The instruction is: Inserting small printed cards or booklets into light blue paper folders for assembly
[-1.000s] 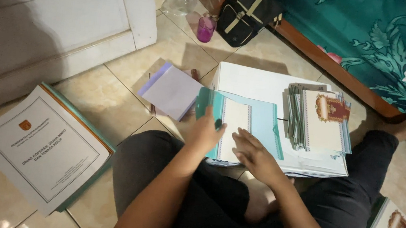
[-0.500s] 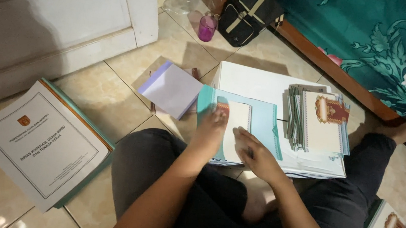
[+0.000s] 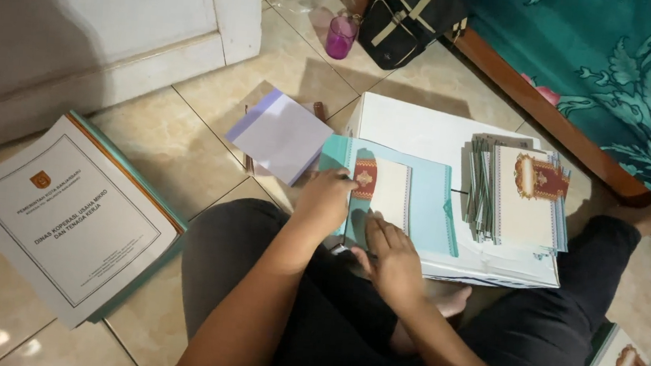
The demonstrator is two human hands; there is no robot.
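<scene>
From the head view, a person sits cross-legged on a tiled floor (image 3: 163,135) and looks down at their own two hands. The left hand (image 3: 325,199) rests on the left edge of a small cream card (image 3: 384,194) with a red patterned band at its left end. The fingers are curled over that edge and press down on it. The right hand (image 3: 390,257) lies flat just below the card, fingers together and stretched out, with the tips touching the card's lower edge. Neither hand lifts anything.

The card lies flat on an open teal folder (image 3: 426,209). Its long side runs left to right, tilted a little, and the red band points toward the left hand. The teal folder sits on a big white box (image 3: 418,128) in front of the person's knees.

To the right, on the same box, stands a stack of cards (image 3: 519,194) with the same look — cream with a red mark on top. A pale purple envelope (image 3: 278,135) lies just left of the folder. Farther left on the floor is a white booklet (image 3: 67,218) — it rests on something teal. A pink cup (image 3: 341,36) and a black bag (image 3: 409,12) sit near the top.
</scene>
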